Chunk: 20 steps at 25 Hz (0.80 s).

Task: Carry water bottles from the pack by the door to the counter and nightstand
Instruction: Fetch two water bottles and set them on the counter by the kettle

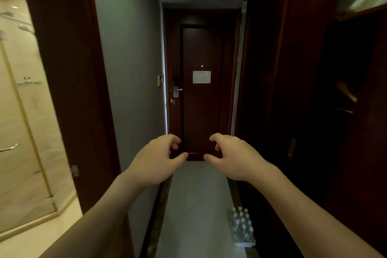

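A plastic-wrapped pack of water bottles (242, 228) with white caps stands on the pale floor at the lower right, against the dark wardrobe side of the corridor. Both my arms reach forward at chest height. My left hand (156, 159) and my right hand (233, 156) hover side by side in front of the door, fingers loosely curled, holding nothing. Both hands are well above and beyond the pack. No counter or nightstand is in view.
A dark wooden entrance door (201, 94) with a handle (178, 89) closes the narrow corridor ahead. A grey wall (129, 69) runs on the left, dark wardrobe panels (293, 90) on the right. A glass shower enclosure (23, 111) shows through the left opening.
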Motion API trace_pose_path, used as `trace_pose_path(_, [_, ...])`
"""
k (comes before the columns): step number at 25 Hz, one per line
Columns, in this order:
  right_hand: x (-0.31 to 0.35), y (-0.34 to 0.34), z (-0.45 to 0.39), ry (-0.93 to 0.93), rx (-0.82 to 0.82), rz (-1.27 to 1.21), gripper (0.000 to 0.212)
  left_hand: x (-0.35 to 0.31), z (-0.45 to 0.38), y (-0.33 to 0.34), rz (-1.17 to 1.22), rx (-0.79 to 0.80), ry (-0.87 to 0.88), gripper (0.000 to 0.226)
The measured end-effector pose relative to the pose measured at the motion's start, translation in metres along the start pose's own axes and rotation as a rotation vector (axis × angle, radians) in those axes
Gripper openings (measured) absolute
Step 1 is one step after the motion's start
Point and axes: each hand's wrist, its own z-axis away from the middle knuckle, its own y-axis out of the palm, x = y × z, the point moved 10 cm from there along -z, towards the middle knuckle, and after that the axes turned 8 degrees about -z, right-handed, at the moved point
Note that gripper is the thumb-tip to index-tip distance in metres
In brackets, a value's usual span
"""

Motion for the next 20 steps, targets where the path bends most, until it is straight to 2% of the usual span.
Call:
trace_pose_path(8, [-0.053,0.018,-0.214,0.094,-0.059,0.026,0.064,0.092,-0.222,0.035,0.032,-0.008,0.034,0.05])
trace_pose_path(20, [-0.161,0.044,-0.413,0.114,-0.064,0.004,0.064,0.142,-0.431,0.118,0.013,0.029,0.072,0.051])
